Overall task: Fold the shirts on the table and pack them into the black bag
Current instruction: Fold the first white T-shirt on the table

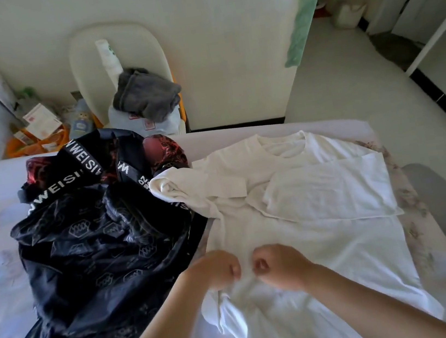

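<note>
Two hands bunch a white shirt beside the black bag on the cloth-covered table.

At the left, the black bag (91,261) lies slumped and crumpled on the table (2,300). It is glossy with a faint hexagon print, black straps with white lettering cross its top, and a dark red lining shows at the mouth. Beyond the far edge, a grey garment (148,93) sits heaped on a white chair (91,58). Just right of the bag, the left hand (216,270) and right hand (279,265) are close together with fingers curled. Each pinches the white shirt (326,240), whose fabric puckers between them. The shirt spreads over the table's right half with its neckline at the far edge. One sleeve is rumpled against the bag, the other folded flat across the chest.
</note>
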Motion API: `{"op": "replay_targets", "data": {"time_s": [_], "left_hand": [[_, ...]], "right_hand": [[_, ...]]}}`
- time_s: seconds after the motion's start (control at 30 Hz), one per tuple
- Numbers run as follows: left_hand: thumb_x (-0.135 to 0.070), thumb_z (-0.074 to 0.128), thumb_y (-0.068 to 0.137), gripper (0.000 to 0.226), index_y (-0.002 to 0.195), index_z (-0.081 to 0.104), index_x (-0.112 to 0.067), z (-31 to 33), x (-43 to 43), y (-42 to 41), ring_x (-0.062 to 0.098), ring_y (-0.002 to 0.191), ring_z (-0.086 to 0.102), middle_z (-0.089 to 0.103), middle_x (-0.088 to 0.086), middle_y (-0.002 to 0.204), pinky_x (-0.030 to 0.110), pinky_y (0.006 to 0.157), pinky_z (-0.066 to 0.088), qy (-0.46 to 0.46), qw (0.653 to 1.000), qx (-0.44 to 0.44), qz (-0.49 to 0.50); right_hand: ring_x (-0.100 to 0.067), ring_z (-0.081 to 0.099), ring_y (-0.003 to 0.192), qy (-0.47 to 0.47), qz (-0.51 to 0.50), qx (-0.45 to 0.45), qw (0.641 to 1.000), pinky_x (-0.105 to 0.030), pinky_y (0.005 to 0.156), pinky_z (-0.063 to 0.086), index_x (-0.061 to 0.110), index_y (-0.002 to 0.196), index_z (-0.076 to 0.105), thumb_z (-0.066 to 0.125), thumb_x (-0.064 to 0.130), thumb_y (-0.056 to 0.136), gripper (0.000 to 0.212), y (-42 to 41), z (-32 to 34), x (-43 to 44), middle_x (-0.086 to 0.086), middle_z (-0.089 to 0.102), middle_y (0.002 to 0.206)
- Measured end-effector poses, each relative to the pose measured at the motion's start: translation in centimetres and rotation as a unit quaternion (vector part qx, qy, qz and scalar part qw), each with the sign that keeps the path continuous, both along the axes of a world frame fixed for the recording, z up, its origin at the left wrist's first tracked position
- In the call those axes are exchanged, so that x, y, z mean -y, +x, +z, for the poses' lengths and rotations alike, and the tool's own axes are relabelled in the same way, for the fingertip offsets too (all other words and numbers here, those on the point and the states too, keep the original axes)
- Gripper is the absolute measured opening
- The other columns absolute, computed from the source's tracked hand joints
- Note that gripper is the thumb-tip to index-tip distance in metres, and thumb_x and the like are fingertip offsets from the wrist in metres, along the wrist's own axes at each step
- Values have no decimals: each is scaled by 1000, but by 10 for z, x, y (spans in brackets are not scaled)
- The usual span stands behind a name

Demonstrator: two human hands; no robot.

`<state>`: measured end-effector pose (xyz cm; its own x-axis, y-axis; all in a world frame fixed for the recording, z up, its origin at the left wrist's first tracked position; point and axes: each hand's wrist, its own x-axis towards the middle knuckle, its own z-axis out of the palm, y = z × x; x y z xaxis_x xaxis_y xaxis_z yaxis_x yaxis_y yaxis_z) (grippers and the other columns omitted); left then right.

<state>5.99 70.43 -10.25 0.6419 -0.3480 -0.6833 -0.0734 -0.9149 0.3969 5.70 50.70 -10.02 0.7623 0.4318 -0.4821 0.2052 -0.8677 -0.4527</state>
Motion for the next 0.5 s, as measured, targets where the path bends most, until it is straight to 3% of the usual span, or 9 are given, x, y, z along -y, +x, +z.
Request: {"op": "replay_targets", "data": {"time_s": [0.1,0.2,0.27,0.33,0.37,0.43,0.5], "left_hand": [[-8,52,79,46,100,67,-46,3,-7,-32,15,120,44,51,-9,119,32,103,44,8,1000,-6,0],[-17,72,73,54,117,56,-44,8,-11,-54,16,119,31,38,-5,123,30,107,32,45,994,46,-86],[-22,77,73,52,115,54,-39,6,-12,-65,17,116,34,43,-4,121,30,104,30,73,988,68,-115],[-15,65,82,38,110,58,-38,5,-15,-71,18,115,45,56,-9,116,30,101,32,71,990,74,-99],[-13,57,85,34,107,59,-38,5,-17,-73,19,113,50,60,-11,114,29,98,34,60,994,61,-70],[-14,51,86,31,101,60,-39,12,-25,-73,20,107,56,63,-9,110,29,89,42,20,1000,20,-8],[-16,50,87,27,101,62,-36,20,-32,-69,20,101,58,63,-5,106,31,83,46,-43,994,10,100]], "right_hand": [[-14,57,85,-15,42,-47,998,-28,72,40,22,81,54,52,66,76,44,-37,4,-2,10,55,84],[-17,51,97,-52,78,-26,995,-33,83,43,29,88,54,51,82,58,61,-68,5,-8,7,49,101],[-24,50,103,-88,122,30,988,-34,80,38,27,97,57,58,69,64,53,-83,1,-12,-1,48,112],[-31,53,107,-104,135,54,984,-34,78,33,21,98,63,60,41,77,29,-90,1,-15,-7,52,114],[-31,54,107,-104,123,41,986,-33,80,34,21,93,65,55,36,77,24,-89,5,-16,-7,55,112],[-29,58,104,-74,55,5,996,-31,85,40,20,84,65,42,40,72,33,-82,14,-15,-5,62,105],[-29,59,101,-50,-7,58,997,-31,86,43,18,89,69,39,41,74,41,-73,18,-10,-6,62,103]]}}
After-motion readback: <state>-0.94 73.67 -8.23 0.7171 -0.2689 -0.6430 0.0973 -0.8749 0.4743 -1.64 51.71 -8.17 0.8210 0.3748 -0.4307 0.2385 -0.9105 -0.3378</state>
